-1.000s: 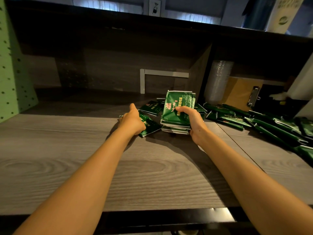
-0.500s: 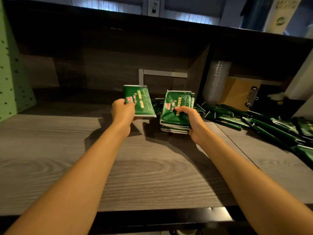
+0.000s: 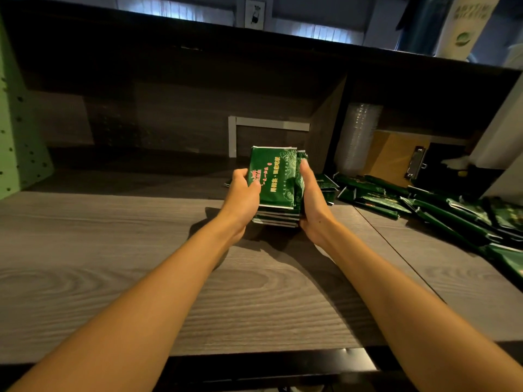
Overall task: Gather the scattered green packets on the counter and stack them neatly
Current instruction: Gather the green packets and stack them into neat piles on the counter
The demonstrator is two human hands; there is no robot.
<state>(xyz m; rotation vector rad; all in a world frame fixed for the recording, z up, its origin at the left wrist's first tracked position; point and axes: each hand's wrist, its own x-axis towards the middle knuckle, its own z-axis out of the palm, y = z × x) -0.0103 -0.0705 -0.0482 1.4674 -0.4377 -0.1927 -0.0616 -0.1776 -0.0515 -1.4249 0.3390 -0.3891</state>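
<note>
Left hand [image 3: 242, 195] and right hand [image 3: 312, 202] curl fingers [image 3: 305, 168] around the packet stack [image 3: 276, 179]; unevenly squared packets between them could slip out

Green pegboard [image 3: 17, 131] seen at far left. White frame [image 3: 268, 125] set at the back, centre. Stack of clear cups [image 3: 358, 137] stood right of it, brown clipboard [image 3: 396, 157] leaned just beside the cups. Dark shelf [image 3: 254, 46] overhead; banner [image 3: 467, 24] and small picture [image 3: 254, 13] seen above it.
</note>
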